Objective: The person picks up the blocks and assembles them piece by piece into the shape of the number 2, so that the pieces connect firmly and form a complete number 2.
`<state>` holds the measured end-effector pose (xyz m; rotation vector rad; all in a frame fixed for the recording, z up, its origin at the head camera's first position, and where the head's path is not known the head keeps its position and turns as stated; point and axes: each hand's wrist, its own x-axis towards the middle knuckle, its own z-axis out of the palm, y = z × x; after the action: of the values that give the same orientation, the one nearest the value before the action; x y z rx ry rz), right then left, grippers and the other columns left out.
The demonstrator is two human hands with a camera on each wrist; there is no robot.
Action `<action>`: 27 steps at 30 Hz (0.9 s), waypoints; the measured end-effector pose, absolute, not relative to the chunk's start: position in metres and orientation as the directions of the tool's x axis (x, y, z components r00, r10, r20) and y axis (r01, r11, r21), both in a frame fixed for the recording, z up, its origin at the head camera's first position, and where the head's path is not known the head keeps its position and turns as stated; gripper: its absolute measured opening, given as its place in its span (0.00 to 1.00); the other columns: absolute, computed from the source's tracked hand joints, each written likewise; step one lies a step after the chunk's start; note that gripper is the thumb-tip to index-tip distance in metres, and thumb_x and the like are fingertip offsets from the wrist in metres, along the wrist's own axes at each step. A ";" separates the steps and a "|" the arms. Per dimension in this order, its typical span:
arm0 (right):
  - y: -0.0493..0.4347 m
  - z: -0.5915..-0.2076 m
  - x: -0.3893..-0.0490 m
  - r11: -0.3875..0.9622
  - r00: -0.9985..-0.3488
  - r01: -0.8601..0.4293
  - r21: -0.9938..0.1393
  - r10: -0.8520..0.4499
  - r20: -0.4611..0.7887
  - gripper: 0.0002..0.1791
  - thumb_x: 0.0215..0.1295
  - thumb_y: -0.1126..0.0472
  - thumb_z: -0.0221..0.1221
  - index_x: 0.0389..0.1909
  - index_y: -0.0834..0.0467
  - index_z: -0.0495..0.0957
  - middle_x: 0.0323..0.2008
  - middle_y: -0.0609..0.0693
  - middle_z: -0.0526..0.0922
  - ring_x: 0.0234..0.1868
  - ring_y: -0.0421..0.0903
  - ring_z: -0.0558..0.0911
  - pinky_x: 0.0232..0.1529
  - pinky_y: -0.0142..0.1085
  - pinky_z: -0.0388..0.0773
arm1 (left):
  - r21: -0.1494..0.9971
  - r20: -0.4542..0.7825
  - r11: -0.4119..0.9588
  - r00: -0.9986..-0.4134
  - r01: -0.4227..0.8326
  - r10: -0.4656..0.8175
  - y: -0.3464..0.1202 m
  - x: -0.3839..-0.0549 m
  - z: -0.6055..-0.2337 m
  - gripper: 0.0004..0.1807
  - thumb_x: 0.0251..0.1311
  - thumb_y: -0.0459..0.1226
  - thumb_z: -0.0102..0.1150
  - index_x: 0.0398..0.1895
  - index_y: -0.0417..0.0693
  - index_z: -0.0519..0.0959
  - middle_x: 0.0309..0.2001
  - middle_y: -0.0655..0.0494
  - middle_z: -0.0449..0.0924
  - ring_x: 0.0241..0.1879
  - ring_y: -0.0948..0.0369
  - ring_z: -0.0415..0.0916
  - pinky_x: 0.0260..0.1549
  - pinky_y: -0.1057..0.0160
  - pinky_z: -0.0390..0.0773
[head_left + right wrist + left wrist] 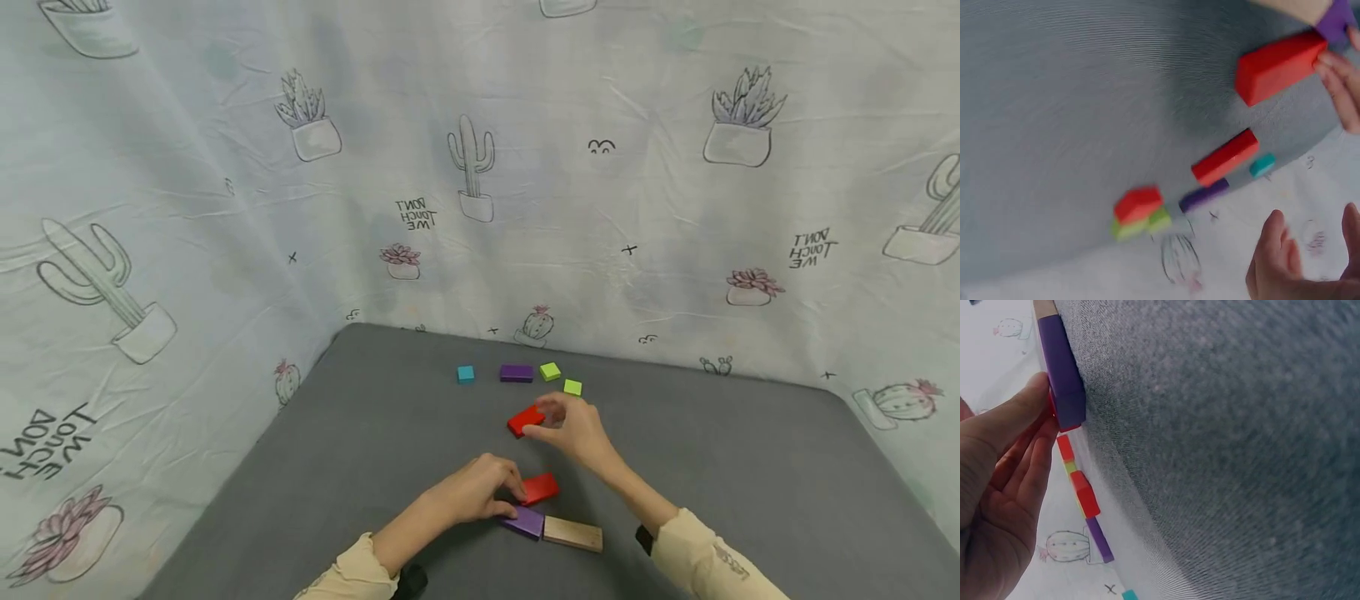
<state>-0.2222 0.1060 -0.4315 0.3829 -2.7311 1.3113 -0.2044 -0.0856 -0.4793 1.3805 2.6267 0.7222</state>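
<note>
My left hand (477, 487) has its fingertips at the end of a red block (542, 488) and its thumb on a purple block (527, 523). A plain wooden block (573, 533) meets the purple one end to end. In the left wrist view, the purple block (1061, 369) hides most of the red one behind it. My right hand (573, 425), thumb and fingers parted, hovers by a second red block (525, 420). Nothing lies between its fingers in the right wrist view, where a third red block (1138, 204) also shows.
Toward the back of the grey table (360, 433) lie a small blue block (466, 375), a dark purple block (517, 373) and two lime blocks, one (551, 372) behind the other (572, 387). A cactus-printed cloth (555, 183) hangs behind the table.
</note>
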 end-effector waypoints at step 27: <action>0.067 -0.478 -0.271 0.840 -0.996 -0.047 -0.540 -0.002 0.084 0.29 0.47 0.59 0.72 0.38 0.77 0.70 0.34 0.67 0.73 0.45 0.65 0.72 0.50 0.52 0.68 | 0.423 0.126 0.482 -0.577 0.767 0.807 -0.084 -0.207 -0.478 0.09 0.48 0.38 0.73 0.34 0.49 0.88 0.33 0.66 0.80 0.35 0.76 0.75 0.38 0.81 0.71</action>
<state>-0.2708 0.0667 -0.4781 0.0398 -2.9370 0.8650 -0.2073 -0.0842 -0.4780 1.3987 2.6258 0.6793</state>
